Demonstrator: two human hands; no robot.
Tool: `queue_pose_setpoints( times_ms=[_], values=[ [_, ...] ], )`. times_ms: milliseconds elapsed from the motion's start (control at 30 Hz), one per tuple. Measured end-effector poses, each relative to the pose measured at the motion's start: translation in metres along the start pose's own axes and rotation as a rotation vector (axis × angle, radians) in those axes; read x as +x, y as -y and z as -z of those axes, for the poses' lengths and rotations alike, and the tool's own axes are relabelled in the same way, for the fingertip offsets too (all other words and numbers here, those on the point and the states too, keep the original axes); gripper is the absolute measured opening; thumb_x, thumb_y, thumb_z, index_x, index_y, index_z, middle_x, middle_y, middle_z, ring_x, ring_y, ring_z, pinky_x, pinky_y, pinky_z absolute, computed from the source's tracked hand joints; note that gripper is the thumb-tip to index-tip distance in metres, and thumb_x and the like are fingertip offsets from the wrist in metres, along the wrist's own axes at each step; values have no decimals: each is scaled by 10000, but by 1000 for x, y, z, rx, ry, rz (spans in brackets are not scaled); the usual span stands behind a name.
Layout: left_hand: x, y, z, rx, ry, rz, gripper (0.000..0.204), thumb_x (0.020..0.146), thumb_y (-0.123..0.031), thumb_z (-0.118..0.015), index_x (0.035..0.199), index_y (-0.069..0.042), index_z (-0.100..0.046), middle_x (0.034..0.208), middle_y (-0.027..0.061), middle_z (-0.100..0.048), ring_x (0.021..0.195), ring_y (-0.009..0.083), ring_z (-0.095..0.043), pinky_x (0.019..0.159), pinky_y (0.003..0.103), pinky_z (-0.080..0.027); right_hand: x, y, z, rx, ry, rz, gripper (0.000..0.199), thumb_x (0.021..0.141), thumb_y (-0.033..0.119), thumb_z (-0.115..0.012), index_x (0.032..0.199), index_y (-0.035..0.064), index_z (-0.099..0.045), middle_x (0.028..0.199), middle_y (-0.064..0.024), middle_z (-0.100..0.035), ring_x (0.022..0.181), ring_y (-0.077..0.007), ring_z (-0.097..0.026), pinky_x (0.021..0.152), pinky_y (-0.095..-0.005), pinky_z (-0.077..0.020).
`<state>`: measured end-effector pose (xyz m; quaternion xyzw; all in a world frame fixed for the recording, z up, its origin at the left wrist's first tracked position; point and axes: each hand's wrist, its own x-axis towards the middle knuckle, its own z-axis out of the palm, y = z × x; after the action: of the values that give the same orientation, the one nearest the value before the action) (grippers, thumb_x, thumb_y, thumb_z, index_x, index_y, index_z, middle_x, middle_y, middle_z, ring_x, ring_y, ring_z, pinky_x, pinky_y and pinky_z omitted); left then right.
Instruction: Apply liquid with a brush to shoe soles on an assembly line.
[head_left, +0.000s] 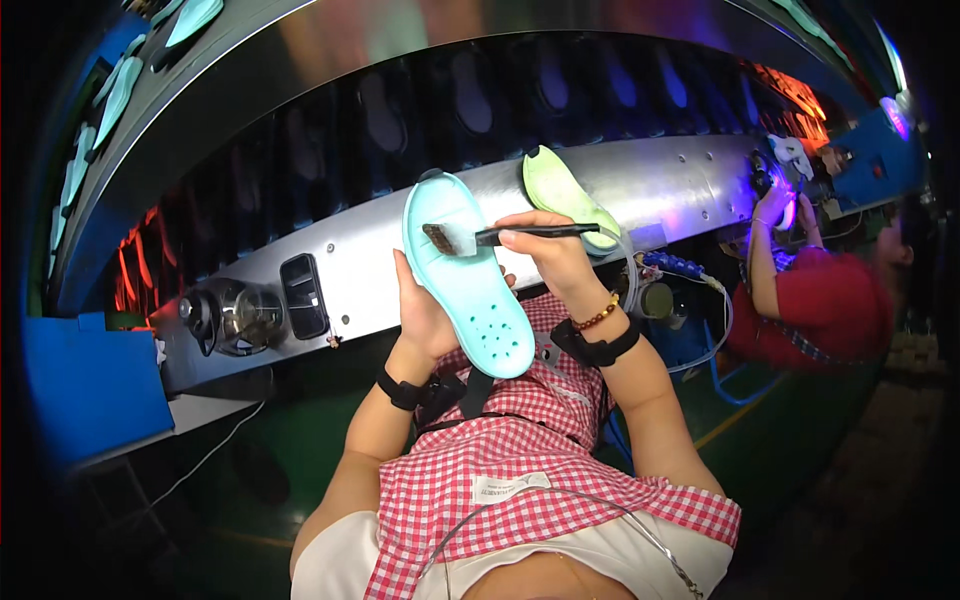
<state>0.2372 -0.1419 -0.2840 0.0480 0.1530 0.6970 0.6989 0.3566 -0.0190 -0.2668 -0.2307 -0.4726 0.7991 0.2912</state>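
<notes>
Left hand (425, 315) grasping light-blue shoe sole (493, 310) by its edges, thumb on the left side, sole held up in front of the metal ledge (372, 268), holed end toward the body. Right hand (560, 258) gripping black-handled brush (535, 232), bristles over the sole's upper half. Pale-green sole (553, 187) on the ledge, just beyond the right hand.

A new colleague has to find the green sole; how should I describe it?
A shiny metal ledge runs across the middle of the view. On it, just beyond the right hand, lies the green sole. Its yellowish green sets it apart from the pale blue sole in the left hand.
</notes>
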Motion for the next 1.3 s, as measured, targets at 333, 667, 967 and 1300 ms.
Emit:
queue_pose_setpoints(
  times_ms=[333,667,967,1300],
  values=[
    [12,16,-1,85,-331,-182,742,817,-657,-176,1259,-90,-358,1209,111,-445,1093,256,-452,941,394,-355,20,2,-27,-523,0,318,180,739,64,-638,907,-1,-639,828,-77,-629,740,-112,-585,677,-199,-452],
    [3,-17,-4,149,-196,-175,821,790,-690,-106,1198,-47,-415,1000,165,-560,901,302,-563,811,429,-458,-47,57,-10,-651,408,-19,199,667,42,-696,862,19,-662,746,-68,-613,672,-114,-563,606,-208,-436],
    [6,-6,-16,-174,-13,-39,813,781,-708,-128,1283,-104,-336,1195,131,-471,1061,273,-489,878,417,-427,-36,61,-34,-470,389,78,189,712,86,-677,876,-5,-652,812,-76,-646,738,-89,-582,685,-221,-459],
    [13,-14,-21,225,-268,-403,859,757,-726,-115,1186,-45,-416,970,176,-554,855,307,-560,764,428,-466,-47,72,-30,-423,319,49,210,672,34,-685,881,32,-666,754,-75,-622,693,-108,-567,650,-230,-451]
  ],
)
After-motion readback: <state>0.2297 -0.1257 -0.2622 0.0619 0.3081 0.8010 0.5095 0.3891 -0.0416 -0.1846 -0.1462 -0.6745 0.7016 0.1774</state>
